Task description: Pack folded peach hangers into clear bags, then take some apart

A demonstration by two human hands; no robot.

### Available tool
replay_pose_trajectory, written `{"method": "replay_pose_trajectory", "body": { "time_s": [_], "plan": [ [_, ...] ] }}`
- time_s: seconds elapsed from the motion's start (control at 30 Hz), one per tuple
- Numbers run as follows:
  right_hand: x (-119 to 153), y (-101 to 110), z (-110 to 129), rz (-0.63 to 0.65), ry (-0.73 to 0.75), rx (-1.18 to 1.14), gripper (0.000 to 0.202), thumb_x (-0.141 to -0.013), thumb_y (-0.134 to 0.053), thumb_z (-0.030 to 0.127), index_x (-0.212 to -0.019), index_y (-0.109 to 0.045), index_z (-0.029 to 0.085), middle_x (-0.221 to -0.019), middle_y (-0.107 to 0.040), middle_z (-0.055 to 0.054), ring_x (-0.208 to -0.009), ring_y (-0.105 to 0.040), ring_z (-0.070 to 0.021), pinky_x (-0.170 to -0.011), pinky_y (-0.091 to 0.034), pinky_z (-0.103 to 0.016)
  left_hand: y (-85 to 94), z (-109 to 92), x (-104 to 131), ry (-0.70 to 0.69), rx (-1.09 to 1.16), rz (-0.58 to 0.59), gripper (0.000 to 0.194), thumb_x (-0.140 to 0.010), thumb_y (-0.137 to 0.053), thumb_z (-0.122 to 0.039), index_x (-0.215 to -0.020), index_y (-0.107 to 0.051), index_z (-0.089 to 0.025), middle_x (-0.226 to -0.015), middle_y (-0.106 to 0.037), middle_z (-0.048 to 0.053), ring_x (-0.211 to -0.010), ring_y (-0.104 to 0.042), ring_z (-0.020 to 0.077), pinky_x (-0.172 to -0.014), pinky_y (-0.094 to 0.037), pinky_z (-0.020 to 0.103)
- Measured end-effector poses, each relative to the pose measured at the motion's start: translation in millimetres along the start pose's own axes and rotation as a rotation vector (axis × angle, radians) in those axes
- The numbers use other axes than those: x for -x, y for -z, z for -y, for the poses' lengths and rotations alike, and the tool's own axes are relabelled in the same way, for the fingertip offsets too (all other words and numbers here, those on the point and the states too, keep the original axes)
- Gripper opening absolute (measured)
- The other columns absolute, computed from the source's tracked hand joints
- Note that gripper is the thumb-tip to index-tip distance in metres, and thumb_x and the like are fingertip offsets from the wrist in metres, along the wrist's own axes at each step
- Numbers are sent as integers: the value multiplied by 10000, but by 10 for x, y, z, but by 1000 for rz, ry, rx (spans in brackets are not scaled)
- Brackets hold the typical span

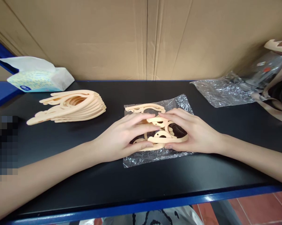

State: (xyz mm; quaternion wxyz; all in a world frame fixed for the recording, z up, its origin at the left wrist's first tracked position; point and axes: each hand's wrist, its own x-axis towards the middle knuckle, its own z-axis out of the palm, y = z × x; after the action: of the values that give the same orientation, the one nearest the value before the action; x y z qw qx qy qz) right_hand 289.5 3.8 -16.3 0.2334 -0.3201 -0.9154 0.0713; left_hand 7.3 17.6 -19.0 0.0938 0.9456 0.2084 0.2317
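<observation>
A: Pos. of the pcs?
B: Cream pcs (pixel 164 140) lie at ctr of the black table (pixel 96 187), approx. midway betw. L & R, on or in a clear bag (pixel 132 161); can't tell which. Curved pcs w/ holes, overlapping, partly hidden by fingers.

A: L hand (pixel 125 134)?
B: Comes in from L side. Grip bent round the pcs: thumb along near edge, fingers reaching over to far side, holding them betw.

A: R hand (pixel 195 131)?
B: Mirrors it from R. Thumb at near edge, fingertips at far edge, pcs held betw. Both thumbs point inward, tips apart. Hand pressure: can't tell.

A: Bag cond.?
B: Crinkled, spread flat under hands; far R corner & near L corner stick out past the pcs.

A: Other items, L?
B: Stack of cream hangers (pixel 84 107) lying on its side, layers fanned, well apart from L hand. Tissue pack (pixel 37 78) just beyond, far L, one sheet pulled up.

A: Far R?
B: 2nd clear bag (pixel 221 89), crumpled, w/ a beige strap (pixel 275 111) just beside it, nr R edge.

A: Surroundings?
B: Cardboard (pixel 96 40) upright along far side. Blue trim (pixel 178 200) on near edge of table; red tiles (pixel 260 207) below, nr R.
</observation>
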Motion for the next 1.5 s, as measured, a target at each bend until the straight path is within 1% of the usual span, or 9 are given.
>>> {"method": "replay_pose_trajectory", "body": {
  "time_s": [0.13,0.43,0.63,0.73,0.83,0.97,1.17,1.33,1.5],
  "plan": [
    [13,-14,5,-11,-20,-14,721,-851,-765,458,-1426,-535,88,-1252,-655,-173,-1148,-655,-283,-924,-607,-413,-6,-11,4,-43,-26,-11,272,-1072,-514,-371,-1161,-716,-211,-1480,-556,134,-1335,-569,257,-1101,-457,373],
    [9,26,-16,-29,68,-9,713,-876,-740,517,-1437,-482,162,-1298,-653,-151,-1201,-635,-263,-999,-568,-404,51,-43,8,17,75,-64,150,-1039,-586,-322,-1012,-688,-216,-1490,-551,107,-1365,-544,255,-1142,-424,389],
    [29,59,-45,-33,54,-31,680,-906,-721,425,-1474,-424,199,-1371,-618,-149,-1263,-606,-253,-1040,-539,-394,63,-62,8,72,191,-132,122,-1015,-635,-303,-935,-634,-210,-1469,-558,94,-1331,-564,226,-1066,-473,334],
    [33,93,-32,-52,44,-76,669,-900,-723,422,-1464,-428,216,-1375,-619,-139,-1258,-615,-253,-1035,-541,-388,68,-62,5,98,154,-161,183,-1013,-636,-401,-982,-623,-221,-1427,-600,79,-1283,-586,226,-1023,-487,337],
    [44,183,-40,-58,-22,-99,702,-879,-744,443,-1473,-429,242,-1373,-625,-115,-1214,-643,-259,-1014,-559,-397,98,-67,4,145,103,-160,306,-1036,-563,-494,-1176,-583,-222,-1398,-620,86,-1290,-579,240,-1054,-467,369],
    [74,397,-181,-65,-97,87,693,-904,-698,456,-1506,-425,247,-1457,-591,-122,-1302,-587,-326,-1071,-524,-494,116,-73,9,277,4,-162,370,-1094,-409,-426,-1356,-514,-186,-1481,-574,103,-1394,-509,232,-1150,-402,393],
    [144,753,-563,-102,-162,375,762,-909,-601,638,-1479,-476,150,-1380,-625,-184,-1230,-623,-358,-1045,-519,-529,56,-25,15,511,-34,0,519,-1088,-355,-440,-1515,-464,-165,-1647,-418,98,-1572,-292,262,-1263,-297,486],
    [239,974,-677,-15,-214,382,731,-866,-553,765,-1373,-546,239,-1282,-674,-126,-1118,-683,-337,-944,-565,-511,71,-1,-2,529,-47,21,472,-1061,-389,-413,-1424,-581,-180,-1592,-498,94,-1506,-412,262,-1235,-341,498],
    [271,1018,-579,134,-254,328,553,-848,-563,750,-1204,-599,328,-1152,-727,-77,-970,-722,-312,-772,-582,-487,108,-17,-37,486,-123,26,394,-1016,-458,-384,-1308,-627,-181,-1457,-610,107,-1271,-590,302,-1045,-471,531]
  ]
}}
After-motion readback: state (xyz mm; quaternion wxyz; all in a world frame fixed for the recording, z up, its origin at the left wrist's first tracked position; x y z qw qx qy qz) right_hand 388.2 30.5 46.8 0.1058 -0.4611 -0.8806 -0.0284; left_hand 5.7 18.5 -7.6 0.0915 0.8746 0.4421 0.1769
